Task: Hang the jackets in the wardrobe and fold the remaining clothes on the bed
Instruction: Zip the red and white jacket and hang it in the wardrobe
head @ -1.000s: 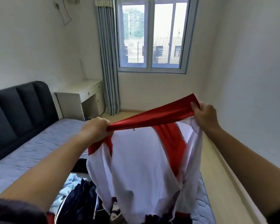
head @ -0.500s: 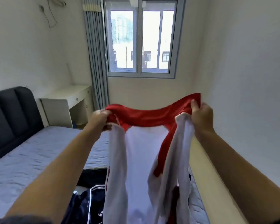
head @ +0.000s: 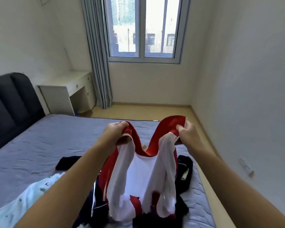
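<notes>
left grip (head: pixel 117 134): clutching red-and-white jacket (head: pixel 145 175) | right grip (head: pixel 187 134): clutching it too | above bed (head: pixel 59 137)

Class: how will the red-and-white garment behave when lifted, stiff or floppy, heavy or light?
Probably floppy: the red-and-white garment sags between the left hand and the right hand. Likely light: the thin cloth bunches into loose hanging folds.

matt cloth jacket (head: pixel 143 171), quilted bed (head: pixel 59 139)
</notes>
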`<state>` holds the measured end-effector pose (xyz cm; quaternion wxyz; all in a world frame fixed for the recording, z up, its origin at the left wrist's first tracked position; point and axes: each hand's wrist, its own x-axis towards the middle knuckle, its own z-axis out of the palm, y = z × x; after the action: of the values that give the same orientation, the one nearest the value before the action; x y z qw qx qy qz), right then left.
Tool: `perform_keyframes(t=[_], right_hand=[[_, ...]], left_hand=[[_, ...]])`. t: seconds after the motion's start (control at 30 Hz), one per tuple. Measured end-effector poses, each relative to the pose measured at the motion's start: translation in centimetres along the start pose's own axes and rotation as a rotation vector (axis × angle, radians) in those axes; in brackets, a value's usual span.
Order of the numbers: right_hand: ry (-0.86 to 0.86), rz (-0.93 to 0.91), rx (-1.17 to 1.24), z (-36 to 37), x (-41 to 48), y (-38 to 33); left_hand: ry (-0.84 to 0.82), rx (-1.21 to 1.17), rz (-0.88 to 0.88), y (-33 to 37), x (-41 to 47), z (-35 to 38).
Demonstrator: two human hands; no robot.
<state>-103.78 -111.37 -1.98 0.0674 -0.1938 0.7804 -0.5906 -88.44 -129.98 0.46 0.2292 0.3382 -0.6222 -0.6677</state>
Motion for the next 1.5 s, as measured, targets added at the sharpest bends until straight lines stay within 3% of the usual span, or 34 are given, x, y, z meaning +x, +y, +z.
perform_keyframes(t=[0.1, 0.27, 0.4, 0.5, 0.63, 0.77, 0.83, 0.93, 1.07, 1.3, 1.5], right_hand=[[-0.090, -0.041, 0.061, -0.5, -1.4, -2.2], [-0.159, 0.054, 0.249, -1.1, -4.6, -2.7], [-0.092, 0.216, 0.556, -2.8, -4.8, -5.1], [-0.056, 0.184, 0.697, -4.5, -3.5, -7.2], [-0.081, 0.142, 0.589, -3.8, -0.4, -5.5], [-0.023, 0.321, 0.372, 0.1, 3.4, 1.7], [0.009, 0.314, 0.323, 1.8, 6.0, 4.8], [-0.105, 0.268, 0.152, 3.2, 9.1, 7.8], [-0.333, 0.352, -0.012, 4.6, 7.0, 13.9], [-0.422, 0.688, -0.189, 6.8, -4.4, 30.0], [-0.462, 0.950, -0.168, 10.7, -10.8, 41.4]], left_hand=[[-0.025, -0.165, 0.009, 1.4, -2.0, -0.1], [-0.135, -0.164, 0.015, 0.7, -5.2, 0.0], [-0.187, -0.306, 0.089, 1.6, -6.0, 0.8], [-0.223, -0.394, 0.168, 3.3, -5.0, 1.6], [-0.267, -0.289, 0.081, 3.6, -0.7, 3.6], [-0.164, -0.117, -0.189, -0.4, 4.8, 6.7], [-0.145, -0.120, -0.234, -2.1, 7.9, 8.2], [-0.299, -0.097, -0.260, -4.5, 11.4, 9.5], [-0.230, 0.044, -0.380, -12.6, 12.2, 9.1], [-0.122, 0.208, -0.809, -31.3, 5.4, 6.4], [-0.098, 0.186, -1.002, -44.5, 1.1, 5.5]])
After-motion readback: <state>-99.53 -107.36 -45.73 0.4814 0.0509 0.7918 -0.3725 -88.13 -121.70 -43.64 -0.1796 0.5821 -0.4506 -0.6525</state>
